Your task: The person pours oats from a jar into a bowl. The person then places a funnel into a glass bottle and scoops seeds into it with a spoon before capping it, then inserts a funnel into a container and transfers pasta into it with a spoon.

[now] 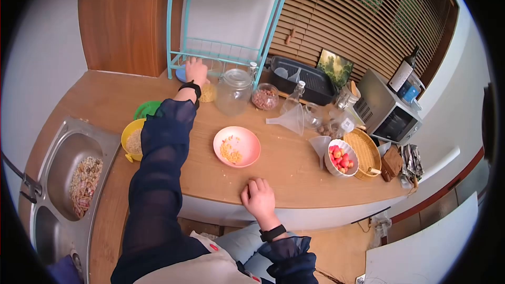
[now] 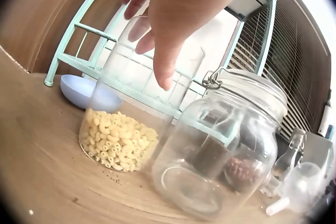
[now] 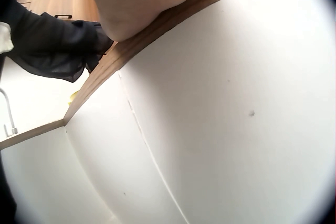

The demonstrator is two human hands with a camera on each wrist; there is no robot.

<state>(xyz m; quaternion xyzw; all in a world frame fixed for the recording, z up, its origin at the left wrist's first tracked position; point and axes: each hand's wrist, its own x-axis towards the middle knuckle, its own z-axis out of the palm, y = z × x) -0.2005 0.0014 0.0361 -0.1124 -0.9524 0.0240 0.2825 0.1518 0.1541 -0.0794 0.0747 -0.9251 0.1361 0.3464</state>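
My left hand [image 1: 195,71] grips the upper part of a tall clear glass jar [image 2: 181,71], its thumb [image 2: 164,69] on the near side and its fingers round the far side. Pale elbow macaroni [image 2: 118,142] fills the bottom of this jar, which looks tilted in the left wrist view. Just right of it stands a clip-top glass jar [image 1: 234,94] with nothing inside. At the counter's front edge my right hand [image 1: 259,199] rests with loosely curled fingers, holding nothing. Between the hands sits a pink bowl [image 1: 250,142] with small yellow pieces in it.
A blue bowl [image 2: 79,88] lies beneath the turquoise rack [image 1: 171,31]. Yellow [image 1: 128,139] and green [image 1: 147,108] containers stand by the sink [image 1: 108,142]. To the right are bottles, funnels, a bowl of red fruit [image 1: 342,159], a wicker basket [image 1: 374,147] and a microwave [image 1: 386,110].
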